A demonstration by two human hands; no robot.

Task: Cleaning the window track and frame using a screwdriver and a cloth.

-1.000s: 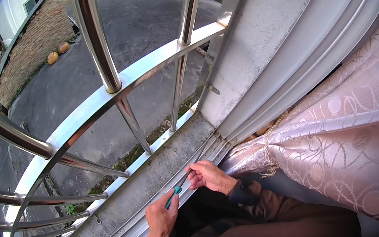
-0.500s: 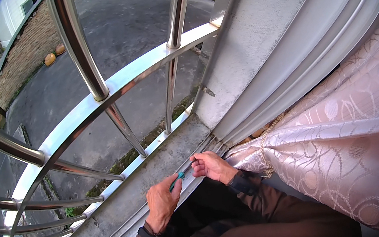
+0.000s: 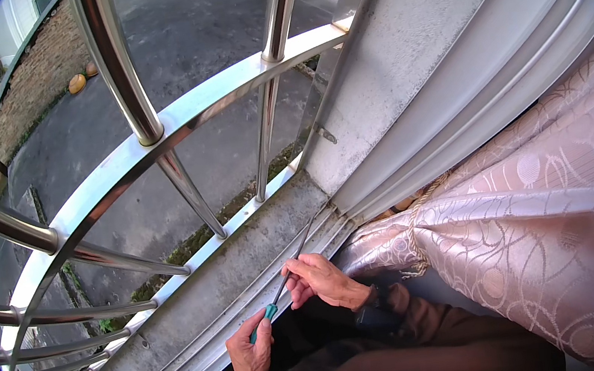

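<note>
A screwdriver (image 3: 271, 311) with a green handle and a long thin metal shaft slants over the grooved window track (image 3: 212, 349). Its handle is wrapped in the fingers of my left hand (image 3: 250, 357). Farther up, my right hand (image 3: 325, 285) pinches the shaft between thumb and fingertips. The shaft runs on past my right fingers toward the corner of the track, its end near the wall side. Whether the tip touches the track I cannot tell.
Beyond the track lies a stained concrete sill (image 3: 252, 241). A curved steel railing (image 3: 212, 97) with upright bars encloses it. At right stand a pale window frame (image 3: 451, 95) and a pink patterned curtain (image 3: 520, 260), tied with a cord (image 3: 416, 241).
Both hands have come down slightly toward me. The screwdriver's shaft, mostly hidden before, now shows clearly past my right fingers.
</note>
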